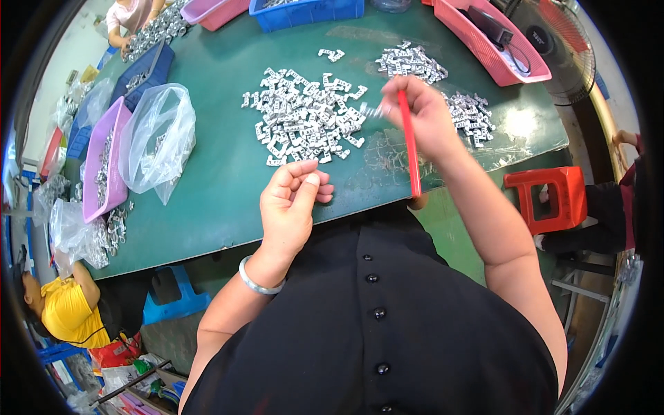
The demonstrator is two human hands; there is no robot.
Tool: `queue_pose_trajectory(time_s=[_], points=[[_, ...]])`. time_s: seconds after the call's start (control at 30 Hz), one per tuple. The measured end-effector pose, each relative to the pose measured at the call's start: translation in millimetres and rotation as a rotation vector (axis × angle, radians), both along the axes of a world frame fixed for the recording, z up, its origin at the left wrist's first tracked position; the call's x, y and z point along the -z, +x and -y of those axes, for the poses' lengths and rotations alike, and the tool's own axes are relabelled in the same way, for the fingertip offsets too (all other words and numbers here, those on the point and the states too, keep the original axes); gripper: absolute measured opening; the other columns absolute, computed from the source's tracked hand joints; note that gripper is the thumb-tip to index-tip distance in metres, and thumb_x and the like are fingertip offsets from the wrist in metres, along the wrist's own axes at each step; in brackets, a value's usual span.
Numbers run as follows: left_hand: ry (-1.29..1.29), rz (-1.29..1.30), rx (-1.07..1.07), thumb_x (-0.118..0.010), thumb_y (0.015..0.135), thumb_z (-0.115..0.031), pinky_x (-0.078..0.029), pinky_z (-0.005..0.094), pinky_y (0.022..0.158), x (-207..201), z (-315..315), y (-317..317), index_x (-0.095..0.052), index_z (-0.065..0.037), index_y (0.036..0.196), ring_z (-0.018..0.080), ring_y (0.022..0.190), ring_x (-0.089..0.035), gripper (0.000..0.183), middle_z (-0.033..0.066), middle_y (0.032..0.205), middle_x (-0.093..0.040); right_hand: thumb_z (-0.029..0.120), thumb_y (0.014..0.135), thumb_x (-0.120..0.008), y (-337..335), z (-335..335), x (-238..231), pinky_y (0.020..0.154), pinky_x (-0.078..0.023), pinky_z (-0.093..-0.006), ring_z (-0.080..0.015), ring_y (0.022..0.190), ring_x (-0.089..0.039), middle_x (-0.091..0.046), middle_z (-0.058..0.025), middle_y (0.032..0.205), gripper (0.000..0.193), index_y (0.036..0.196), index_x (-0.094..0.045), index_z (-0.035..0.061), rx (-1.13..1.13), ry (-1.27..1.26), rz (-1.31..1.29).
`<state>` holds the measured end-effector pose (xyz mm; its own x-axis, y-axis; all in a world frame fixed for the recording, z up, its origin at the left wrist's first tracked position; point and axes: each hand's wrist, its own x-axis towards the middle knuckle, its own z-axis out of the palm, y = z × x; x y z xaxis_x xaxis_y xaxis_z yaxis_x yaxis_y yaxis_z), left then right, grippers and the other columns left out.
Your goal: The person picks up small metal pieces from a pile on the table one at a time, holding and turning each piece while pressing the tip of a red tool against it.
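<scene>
My right hand point(423, 114) is closed round a long, straight red stick point(409, 149), which points down toward the table's near edge. Just left of those fingertips is a small silvery piece point(372, 111), smeared by motion; I cannot tell whether the fingers touch it. My left hand point(290, 200) is closed near the table edge, its thumb bent against curled fingers. What it holds, if anything, is hidden. Beyond it spreads a large pile of small silver metal parts point(308, 117) with dark slots. Two smaller piles of similar parts, one farther point(413, 62) and one nearer point(470, 117), lie to the right.
On the green table point(214, 200), a clear plastic bag point(160, 142) and a pink basket point(93, 187) of metal parts stand left. A blue bin point(311, 12) is at the back, a pink basket point(494, 52) back right. A red stool point(546, 200) and other people flank the table.
</scene>
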<state>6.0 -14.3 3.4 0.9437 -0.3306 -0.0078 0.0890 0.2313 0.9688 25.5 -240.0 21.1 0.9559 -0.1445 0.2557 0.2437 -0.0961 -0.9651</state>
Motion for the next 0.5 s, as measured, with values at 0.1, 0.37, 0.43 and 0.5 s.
queue_pose_trajectory(time_s=[0.1, 0.37, 0.43, 0.5], points=[[-0.027, -0.022, 0.004, -0.046, 0.086, -0.002, -0.049, 0.0256, 0.063, 5.2, -1.4, 3.3, -0.051, 0.003, 0.101, 0.0149, 0.07, -0.058, 0.016, 0.0094, 0.083, -0.058, 0.002, 0.077, -0.056, 31.9, 40.3, -2.0, 0.059, -0.04, -0.0198, -0.0041, 0.065, -0.047, -0.052, 0.0017, 0.07, 0.014, 0.091, -0.053, 0.002, 0.199, -0.245, 0.038], [-0.008, 0.008, 0.047, -0.046, 0.086, -0.001, -0.049, 0.0256, 0.061, 4.3, -1.9, 4.8, -0.052, 0.003, 0.1, 0.0143, 0.069, -0.058, 0.016, 0.0095, 0.082, -0.059, 0.004, 0.071, -0.056, 67.3, 71.0, -5.7, 0.065, -0.044, -0.0346, -0.0257, 0.07, -0.054, -0.058, -0.0101, 0.071, 0.019, 0.089, -0.056, 0.0078, 0.439, -0.95, 0.08], [-0.018, 0.004, 0.05, -0.046, 0.085, -0.001, -0.048, 0.0254, 0.062, 4.8, -2.9, 4.5, -0.052, 0.003, 0.1, 0.0142, 0.069, -0.058, 0.016, 0.0095, 0.082, -0.059, 0.002, 0.071, -0.055, 65.9, 62.2, -5.0, 0.067, -0.044, -0.0345, -0.0272, 0.079, -0.054, -0.058, -0.0096, 0.081, 0.02, 0.09, -0.055, 0.0082, 0.394, -1.056, 0.211], [-0.022, 0.0, 0.044, -0.046, 0.085, -0.001, -0.048, 0.0253, 0.062, 5.0, -3.4, 4.3, -0.052, 0.003, 0.1, 0.0141, 0.069, -0.058, 0.017, 0.0095, 0.082, -0.059, 0.002, 0.071, -0.057, 63.8, 47.5, -5.3, 0.074, -0.043, -0.0347, -0.0275, 0.086, -0.051, -0.056, -0.009, 0.088, 0.019, 0.089, -0.054, 0.0071, 0.261, -0.978, 0.252]])
